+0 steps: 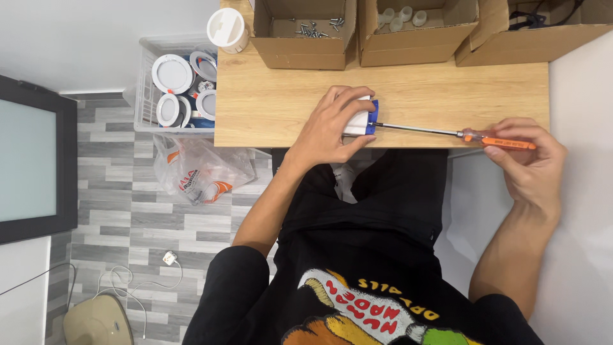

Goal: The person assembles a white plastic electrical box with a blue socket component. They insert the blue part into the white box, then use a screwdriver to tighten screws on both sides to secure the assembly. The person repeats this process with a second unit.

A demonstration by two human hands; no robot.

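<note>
1. Left hand (pixel 332 124) lies on a small white-and-blue part (pixel 364 118) near the front edge of the wooden surface (pixel 268 105); its grip is wrapped over the part, pinning it down.
2. Right hand (pixel 527 156) holds an orange-handled screwdriver (pixel 460 133), grip closed round the handle, off the surface's right front corner. The shaft runs left, tip meeting the part's blue end.
3. At the back of the surface: 3 open cardboard boxes. Left box (pixel 303 54) has loose screws, middle box (pixel 415 48) has small white pieces; contents of the right box (pixel 530 45) are unclear.
4. White round piece (pixel 227 29) stands at the back-left corner.
5. On the floor to the left: crate (pixel 145 96) of round white fittings, w/ a plastic bag (pixel 201 169) beside it.
</note>
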